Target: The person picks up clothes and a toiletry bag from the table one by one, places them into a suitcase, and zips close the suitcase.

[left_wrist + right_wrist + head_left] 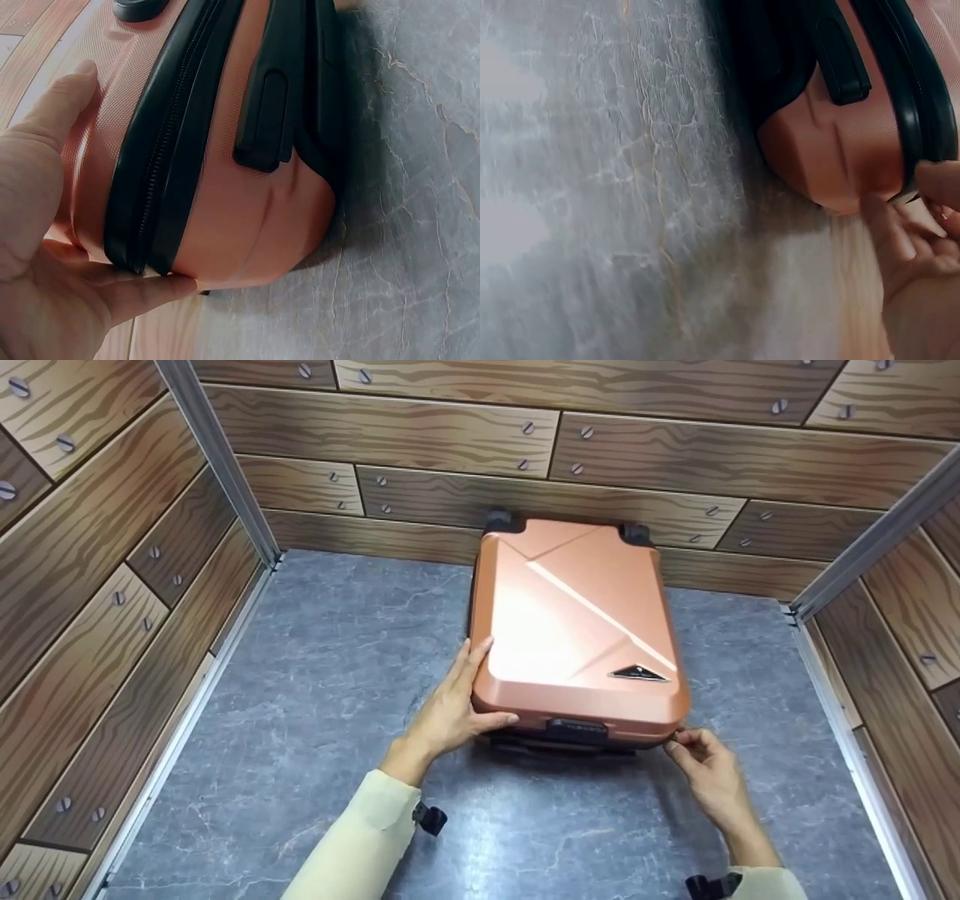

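Note:
An orange hard-shell suitcase (577, 607) lies flat, its wheels toward the back wall and its handle end toward the person. The left hand (446, 709) rests on its near left corner, fingers extended along the side and thumb on the end face. In the left wrist view the left hand (60, 225) touches the shell beside the black zipper band (161, 150). At the near right corner is the right hand (712, 780), fingers bent. The right wrist view has the right hand (922, 262) pinching a small dark piece, apparently a zipper pull, beside the zipper band (915, 97).
Grey marbled floor (337, 660) lies around the suitcase. Wood-patterned walls stand at the back (450, 435), left (97, 660) and right (885, 630), with metal strips at their corners and lower edges. The suitcase's wheel end is close to the back wall.

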Motion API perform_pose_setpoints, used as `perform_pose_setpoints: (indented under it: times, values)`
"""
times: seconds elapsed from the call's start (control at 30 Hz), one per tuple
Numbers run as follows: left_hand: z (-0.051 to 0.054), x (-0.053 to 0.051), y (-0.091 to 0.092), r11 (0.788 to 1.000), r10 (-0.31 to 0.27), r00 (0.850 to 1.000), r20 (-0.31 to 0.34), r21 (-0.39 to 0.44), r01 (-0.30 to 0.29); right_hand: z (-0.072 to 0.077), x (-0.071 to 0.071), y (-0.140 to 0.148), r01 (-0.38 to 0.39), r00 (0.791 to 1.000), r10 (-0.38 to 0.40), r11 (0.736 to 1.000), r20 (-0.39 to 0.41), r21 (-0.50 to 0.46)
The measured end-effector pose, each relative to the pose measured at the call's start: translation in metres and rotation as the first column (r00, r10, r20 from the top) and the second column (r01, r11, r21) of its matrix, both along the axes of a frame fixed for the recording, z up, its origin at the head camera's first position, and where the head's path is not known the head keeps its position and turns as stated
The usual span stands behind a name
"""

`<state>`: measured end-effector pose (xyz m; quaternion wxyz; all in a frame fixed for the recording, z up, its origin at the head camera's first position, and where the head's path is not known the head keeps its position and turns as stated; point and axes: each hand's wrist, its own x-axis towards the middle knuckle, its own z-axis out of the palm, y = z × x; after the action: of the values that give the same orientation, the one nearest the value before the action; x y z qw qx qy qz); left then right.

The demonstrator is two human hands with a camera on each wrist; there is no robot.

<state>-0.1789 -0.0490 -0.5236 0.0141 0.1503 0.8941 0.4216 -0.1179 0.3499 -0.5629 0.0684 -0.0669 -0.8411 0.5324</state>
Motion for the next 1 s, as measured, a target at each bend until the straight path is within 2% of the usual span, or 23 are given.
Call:
perform_pose_setpoints:
  times: [0.07, 0.13, 0.33, 0.57, 0.8, 1.0]
  values:
    - [0.000, -0.001, 0.000, 1.000, -0.004, 1.000, 0.001, -0.002, 0.004, 0.003, -0.001, 0.001, 0.002, 1.000, -0.004, 0.990, 0.009, 0.143]
    - [0.001, -0.002, -0.001, 1.000, -0.008, 1.000, 0.008, 0.002, 0.008, 0.006, -0.001, 0.001, 0.005, 1.000, -0.007, 0.977, 0.008, 0.215]
    - [0.000, -0.002, 0.001, 1.000, -0.006, 1.000, 0.027, 0.004, 0.006, 0.008, -0.004, 0.000, 0.020, 0.997, 0.001, 0.963, -0.075, 0.267]
    - [-0.001, -0.001, 0.002, 1.000, -0.003, 1.000, 0.023, 0.026, 0.003, 0.005, -0.004, 0.000, -0.001, 0.998, 0.009, 0.992, -0.059, 0.130]
    - [-0.001, 0.000, 0.002, 0.999, 0.009, 1.000, -0.018, 0.050, -0.008, 0.003, 0.002, 0.001, -0.068, 0.994, 0.068, 0.998, -0.083, 0.005]
    - [-0.002, -0.001, 0.002, 0.998, 0.008, 0.999, -0.034, 0.063, -0.006, 0.002, 0.008, -0.004, -0.066, 0.993, 0.065, 0.998, -0.100, -0.008]
